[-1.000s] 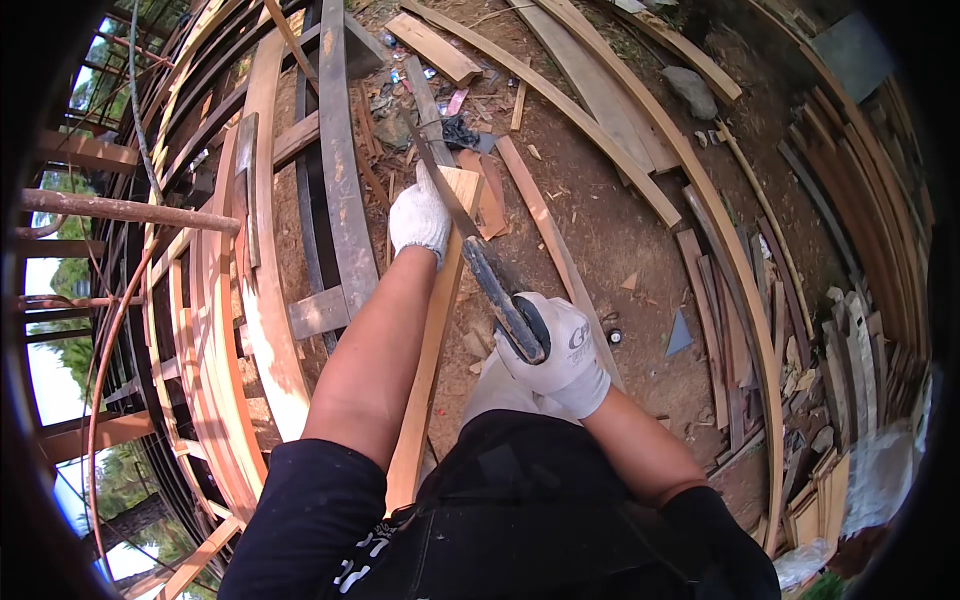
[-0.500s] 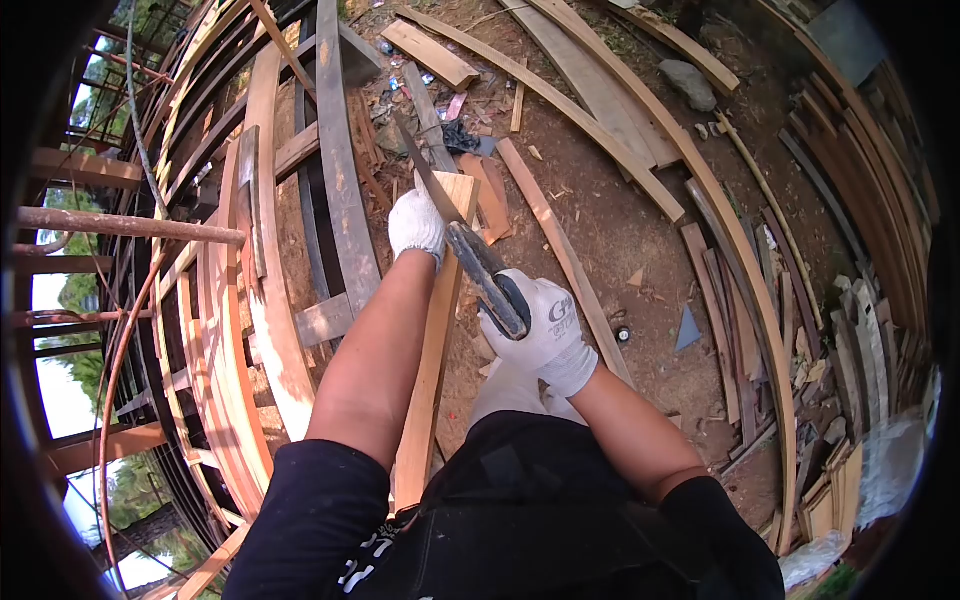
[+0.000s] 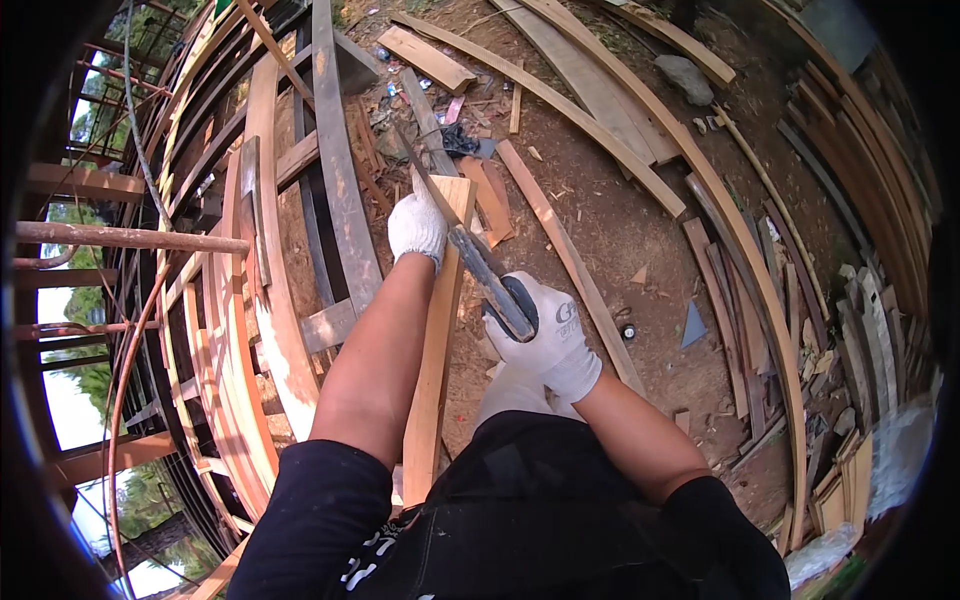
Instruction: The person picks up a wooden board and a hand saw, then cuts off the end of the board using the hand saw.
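Observation:
A handsaw (image 3: 452, 200) lies slantwise across the far end of a light wooden plank (image 3: 428, 385), its blade pointing away and to the left. My right hand (image 3: 550, 335), in a white glove with grey print, is closed around the saw's dark, worn handle (image 3: 497, 290). On the plank's left edge, close beside the blade, rests my left hand (image 3: 417, 230) in a white knit glove. Its fingers curl at the wood and are partly hidden from above. The plank runs back toward my body along my left forearm.
Stacked boards and a frame of dark beams (image 3: 345, 170) stand on the left, with a rusty metal pole (image 3: 130, 234) jutting in. Long planks (image 3: 575, 240) lie on the dirt ahead and right, near a grey rock (image 3: 686, 78) and a blue triangular scrap (image 3: 694, 325).
The saw and my right hand have shifted slightly back toward me and to the right. My left hand keeps its place on the plank.

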`<action>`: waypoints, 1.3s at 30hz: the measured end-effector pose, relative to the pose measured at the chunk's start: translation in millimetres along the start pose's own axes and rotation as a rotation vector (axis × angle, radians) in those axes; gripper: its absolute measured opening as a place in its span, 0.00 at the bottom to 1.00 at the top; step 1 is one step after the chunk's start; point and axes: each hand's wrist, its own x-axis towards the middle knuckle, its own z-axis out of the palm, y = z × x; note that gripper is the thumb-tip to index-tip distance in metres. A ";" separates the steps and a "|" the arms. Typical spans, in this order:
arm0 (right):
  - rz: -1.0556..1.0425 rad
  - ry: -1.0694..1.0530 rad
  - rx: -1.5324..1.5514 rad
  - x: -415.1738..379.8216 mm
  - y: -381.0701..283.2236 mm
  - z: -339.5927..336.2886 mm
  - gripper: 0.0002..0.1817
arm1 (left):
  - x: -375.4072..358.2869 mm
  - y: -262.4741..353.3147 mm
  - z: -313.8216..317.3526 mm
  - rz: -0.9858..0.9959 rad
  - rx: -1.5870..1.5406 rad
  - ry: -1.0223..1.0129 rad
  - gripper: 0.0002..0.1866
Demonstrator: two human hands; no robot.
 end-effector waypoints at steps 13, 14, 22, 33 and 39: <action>-0.015 -0.012 -0.049 -12.9 -1.0 6.1 0.16 | 4.3 -3.9 2.9 -0.025 -0.039 -0.004 0.44; -0.015 -0.015 -0.049 -14.3 -0.6 5.2 0.16 | 6.6 -6.1 4.1 0.001 0.020 0.010 0.44; 0.014 0.032 -0.066 35.6 0.1 24.1 0.13 | 15.6 -20.8 11.3 -0.014 -0.130 -0.033 0.44; -0.008 0.079 -0.022 28.1 -3.2 28.0 0.13 | 8.4 -12.1 2.4 0.232 0.369 -0.009 0.28; -0.028 0.167 -0.028 37.7 -18.8 37.3 0.15 | -21.7 25.6 -29.2 -0.044 0.057 -0.045 0.45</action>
